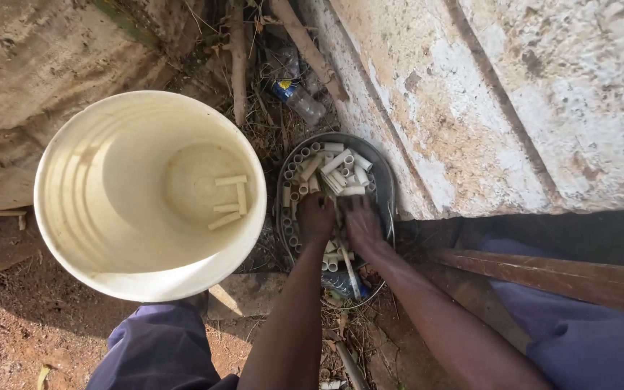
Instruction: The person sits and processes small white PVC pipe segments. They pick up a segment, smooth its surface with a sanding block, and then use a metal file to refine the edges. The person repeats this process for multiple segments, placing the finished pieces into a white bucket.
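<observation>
A round metal basin (384, 180) on the ground holds several short cream-white pipe pieces (334, 170). Both my hands reach down into it. My left hand (315, 217) is curled on the pieces at the near left of the pile. My right hand (361, 220) sits beside it, fingers down among the pieces. What each hand grips is hidden by the fingers. To the left stands a large cream plastic bucket (95, 209) with a few of the same pipe pieces (229, 202) lying on its bottom.
A rough plastered wall (485, 101) rises right of the basin. A plastic bottle (297, 97), sticks and dry litter lie behind it. A wooden plank (565, 274) and blue cloth (586, 339) lie at the right. My knees in blue trousers (157, 347) are near the bucket on red soil.
</observation>
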